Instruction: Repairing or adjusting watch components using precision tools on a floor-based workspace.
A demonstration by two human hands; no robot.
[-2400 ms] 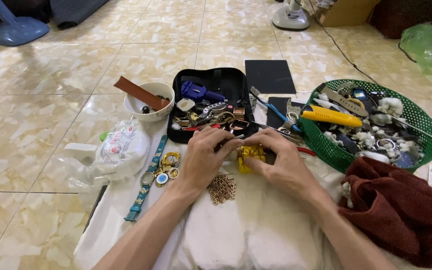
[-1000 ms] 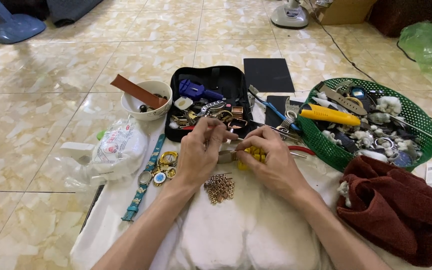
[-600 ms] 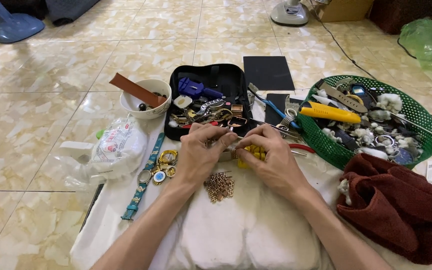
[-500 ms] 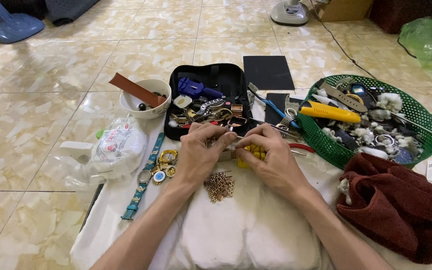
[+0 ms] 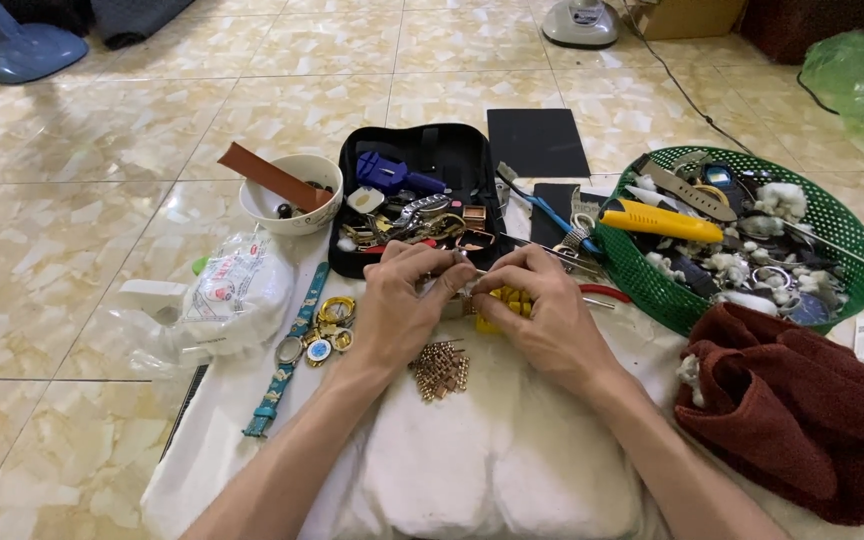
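1. Bare white padding lies open on the near side, between the forearms; only a gold link chain sits on it.
2. Far of the hands, a black tool case crammed with parts blocks the way.
3. Right: a green basket and a maroon cloth crowd in.
4. Left: a teal-strapped watch, a plastic bag and a white bowl stand close together.
5. Tiled floor lies open far left.

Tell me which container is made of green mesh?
The round basket right of the hands: green plastic mesh full of odds and ends. The bowl is plain white, and the tool case is black fabric.
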